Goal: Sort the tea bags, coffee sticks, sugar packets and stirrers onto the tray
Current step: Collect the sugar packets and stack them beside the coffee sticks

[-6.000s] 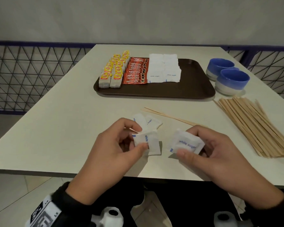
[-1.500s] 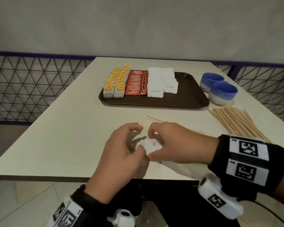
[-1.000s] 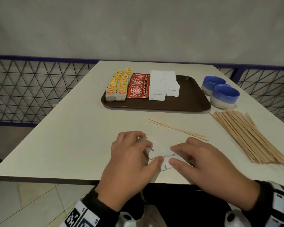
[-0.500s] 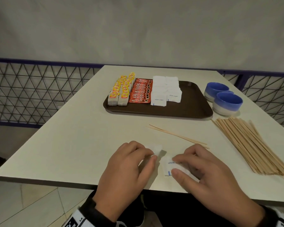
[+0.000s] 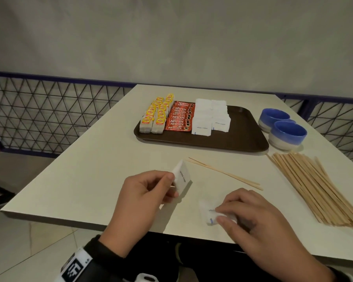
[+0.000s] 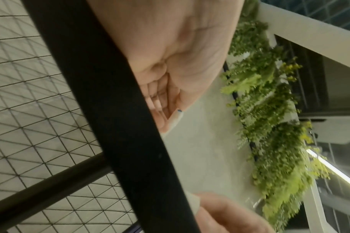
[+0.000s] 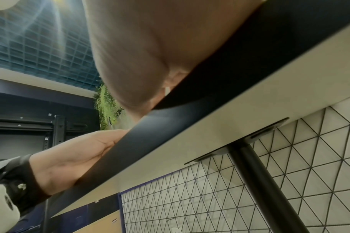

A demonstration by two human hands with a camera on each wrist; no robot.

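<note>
I am looking down at the worktop [image 5: 90, 169] through the head view. My left hand [image 5: 143, 198] is holding a white sugar packet [image 5: 181, 177] lifted off the surface, tilted on edge; the packet is sticking out past the thumb and forefinger, which are pinching its near corner. In the left wrist view the fingers [image 6: 160, 100] are curling in against the palm with the packet's edge [image 6: 175, 120] showing just beyond them.

My right hand [image 5: 257, 226] is lying low on the worktop near the front edge. A second sugar packet [image 5: 209, 215] is lying flat under its fingertips, thumb at the near side and forefinger on top, the left half of the packet poking out from beneath them. Fingers are narrow, closing on the packet. The right wrist view is showing mostly the heel of that hand and the worktop's underside, so the grip is not visible there.

Two loose wooden stirrers [image 5: 224, 173] are lying between my hands and the brown tray [image 5: 245, 137]. On the tray, left to right, are sitting rows of yellow-tagged tea bags [image 5: 156, 117], red Nescafe coffee sticks [image 5: 180, 119] and white sugar packets [image 5: 211, 117], each row touching the next. A large pile of stirrers [image 5: 314, 186] is lying to the right, below two blue bowls [image 5: 281, 127].
</note>
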